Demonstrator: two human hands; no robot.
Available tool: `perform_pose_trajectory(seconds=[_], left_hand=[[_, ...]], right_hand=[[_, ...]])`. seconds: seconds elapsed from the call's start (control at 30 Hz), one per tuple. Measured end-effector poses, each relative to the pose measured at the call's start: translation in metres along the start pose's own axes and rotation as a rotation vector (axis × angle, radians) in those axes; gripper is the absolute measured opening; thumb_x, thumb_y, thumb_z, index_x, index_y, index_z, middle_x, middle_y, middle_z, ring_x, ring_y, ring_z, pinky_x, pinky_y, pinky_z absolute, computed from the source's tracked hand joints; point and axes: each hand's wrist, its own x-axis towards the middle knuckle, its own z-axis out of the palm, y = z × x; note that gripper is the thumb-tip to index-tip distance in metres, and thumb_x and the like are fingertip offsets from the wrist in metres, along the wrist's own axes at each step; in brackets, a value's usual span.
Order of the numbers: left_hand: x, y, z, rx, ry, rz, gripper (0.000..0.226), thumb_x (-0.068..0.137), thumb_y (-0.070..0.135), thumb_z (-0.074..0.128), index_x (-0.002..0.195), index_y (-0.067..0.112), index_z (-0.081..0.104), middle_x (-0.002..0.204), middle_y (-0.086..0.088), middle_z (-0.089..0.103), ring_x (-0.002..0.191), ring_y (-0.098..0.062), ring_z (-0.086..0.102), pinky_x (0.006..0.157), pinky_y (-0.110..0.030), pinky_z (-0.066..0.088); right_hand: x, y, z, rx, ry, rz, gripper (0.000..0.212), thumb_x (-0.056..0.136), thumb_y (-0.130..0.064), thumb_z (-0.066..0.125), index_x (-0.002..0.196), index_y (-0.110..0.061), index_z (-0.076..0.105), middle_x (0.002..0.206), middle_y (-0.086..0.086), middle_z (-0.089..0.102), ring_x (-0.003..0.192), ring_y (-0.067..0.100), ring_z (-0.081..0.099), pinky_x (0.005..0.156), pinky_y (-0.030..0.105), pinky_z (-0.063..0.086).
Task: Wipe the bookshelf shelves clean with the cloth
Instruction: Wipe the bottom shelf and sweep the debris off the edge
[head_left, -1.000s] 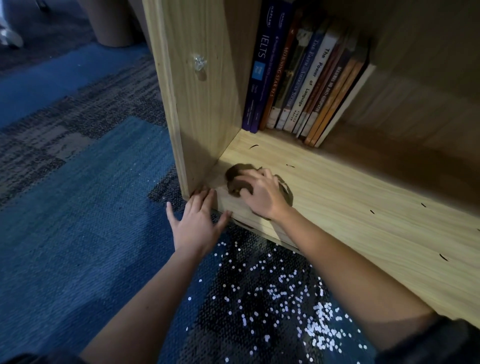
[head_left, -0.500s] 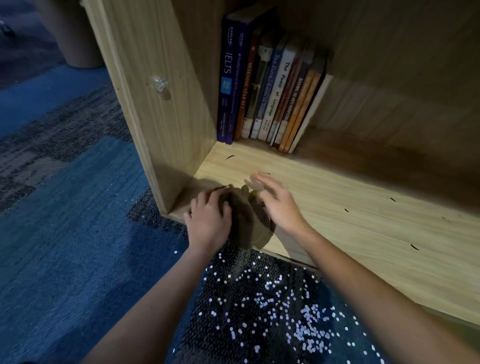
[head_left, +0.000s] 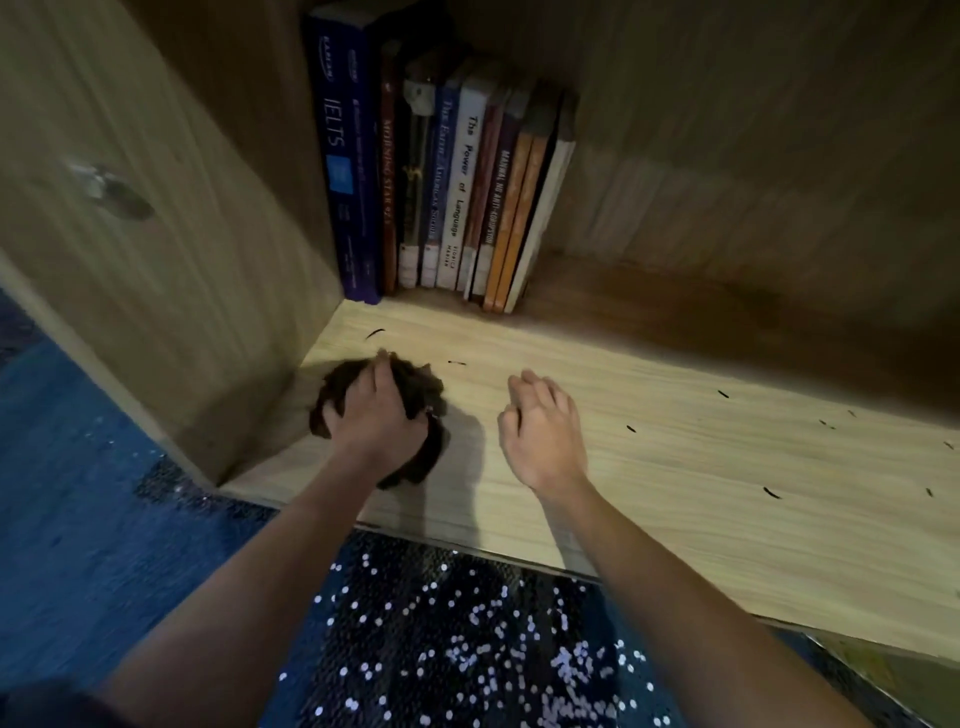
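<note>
Library-like, bookshelf (head_left: 182, 270), spine-labelled books (head_left: 457, 208), carpet tiles (head_left: 78, 519)

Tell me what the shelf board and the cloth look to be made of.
Shelf board: pale wood or wood-look laminate, cannot tell which; smooth and matte, with fine parallel grain lines running along it. Cloth: soft dark brown fabric, matte; it crumples into folds under the left hand.

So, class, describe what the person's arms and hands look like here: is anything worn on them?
Both forearms are bare. The left hand and right hand wear no gloves; no ring, watch or bracelet shows. A dark sleeve edge appears high on the left arm; the right arm leaves the picture with no sleeve showing.
</note>
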Motion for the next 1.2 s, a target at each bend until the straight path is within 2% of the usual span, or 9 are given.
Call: perform_pose_trajectory(seconds=[0.17, 0.37, 0.43, 0.57, 0.73, 0.9, 0.97, 1.07, 1.2], left_hand=[[0.030, 0.041, 0.020, 0.148, -0.049, 0.203, 0.073, 0.091, 0.029, 0.050, 0.148, 0.007, 0.010, 0.153, -0.009, 0.020, 0.141, -0.024, 0.018, 0.115, -0.049, 0.012], [0.014, 0.024, 0.010, 0.189, -0.183, 0.532, 0.059, 0.085, 0.009, 0.051, 0.141, 0.020, 0.037, 0.148, 0.000, 0.038, 0.138, -0.017, 0.029, 0.116, -0.035, 0.020], [0.014, 0.006, 0.003, 0.160, -0.190, 0.514, 0.061, 0.084, 0.008, 0.053, 0.141, 0.023, 0.037, 0.146, 0.000, 0.039, 0.136, -0.018, 0.032, 0.115, -0.036, 0.023], [0.043, 0.018, -0.001, 0.188, -0.090, 0.306, 0.064, 0.085, 0.011, 0.054, 0.144, 0.018, 0.031, 0.148, -0.005, 0.037, 0.134, -0.022, 0.035, 0.113, -0.038, 0.028], [0.024, 0.049, 0.025, 0.230, -0.147, 0.517, 0.059, 0.086, 0.013, 0.049, 0.143, 0.017, 0.034, 0.150, 0.000, 0.034, 0.139, -0.017, 0.029, 0.115, -0.035, 0.024], [0.025, 0.026, 0.007, 0.181, -0.099, 0.377, 0.059, 0.087, 0.015, 0.052, 0.143, 0.021, 0.032, 0.147, -0.003, 0.038, 0.133, -0.020, 0.036, 0.110, -0.036, 0.029], [0.039, 0.033, 0.006, 0.272, -0.091, 0.345, 0.063, 0.088, 0.016, 0.051, 0.145, 0.016, 0.026, 0.153, -0.003, 0.027, 0.139, -0.021, 0.026, 0.114, -0.039, 0.024], [0.032, 0.047, 0.014, 0.316, -0.149, 0.437, 0.061, 0.087, 0.016, 0.049, 0.145, 0.015, 0.029, 0.152, -0.003, 0.028, 0.140, -0.020, 0.025, 0.115, -0.038, 0.022], [0.005, 0.015, 0.005, 0.250, -0.241, 0.522, 0.064, 0.086, 0.021, 0.053, 0.144, 0.029, 0.029, 0.152, 0.005, 0.029, 0.140, -0.017, 0.024, 0.116, -0.039, 0.021]], right_hand=[[0.002, 0.004, 0.001, 0.028, 0.003, 0.007, 0.045, 0.095, -0.025, 0.032, 0.139, -0.016, 0.037, 0.149, 0.001, 0.031, 0.137, 0.021, 0.021, 0.115, 0.034, 0.013], [0.001, 0.005, -0.001, 0.028, -0.007, -0.005, 0.045, 0.096, -0.025, 0.032, 0.139, -0.016, 0.036, 0.149, 0.001, 0.031, 0.137, 0.020, 0.020, 0.115, 0.032, 0.013], [0.002, 0.005, -0.001, 0.029, -0.004, -0.005, 0.045, 0.096, -0.025, 0.031, 0.139, -0.016, 0.037, 0.149, 0.001, 0.032, 0.137, 0.020, 0.021, 0.115, 0.032, 0.013], [0.002, 0.003, 0.000, 0.028, -0.007, -0.001, 0.045, 0.096, -0.026, 0.031, 0.139, -0.015, 0.037, 0.149, 0.002, 0.032, 0.137, 0.021, 0.021, 0.115, 0.033, 0.013], [0.002, 0.005, -0.002, 0.042, -0.001, 0.004, 0.045, 0.095, -0.025, 0.033, 0.139, -0.015, 0.037, 0.148, 0.001, 0.033, 0.137, 0.022, 0.022, 0.115, 0.033, 0.014], [0.000, 0.004, -0.003, 0.033, -0.009, 0.007, 0.045, 0.096, -0.025, 0.032, 0.139, -0.015, 0.037, 0.149, 0.002, 0.032, 0.137, 0.021, 0.021, 0.115, 0.033, 0.014], [0.002, 0.002, -0.002, 0.030, -0.012, 0.000, 0.044, 0.096, -0.024, 0.033, 0.139, -0.014, 0.037, 0.149, 0.003, 0.032, 0.137, 0.022, 0.021, 0.115, 0.034, 0.014], [0.001, 0.003, -0.003, 0.035, -0.021, 0.011, 0.045, 0.095, -0.024, 0.034, 0.139, -0.014, 0.037, 0.148, 0.003, 0.032, 0.136, 0.023, 0.021, 0.115, 0.034, 0.014], [0.002, 0.004, -0.004, 0.035, -0.032, 0.007, 0.045, 0.096, -0.025, 0.032, 0.140, -0.015, 0.036, 0.150, 0.001, 0.030, 0.138, 0.021, 0.019, 0.115, 0.033, 0.014]])
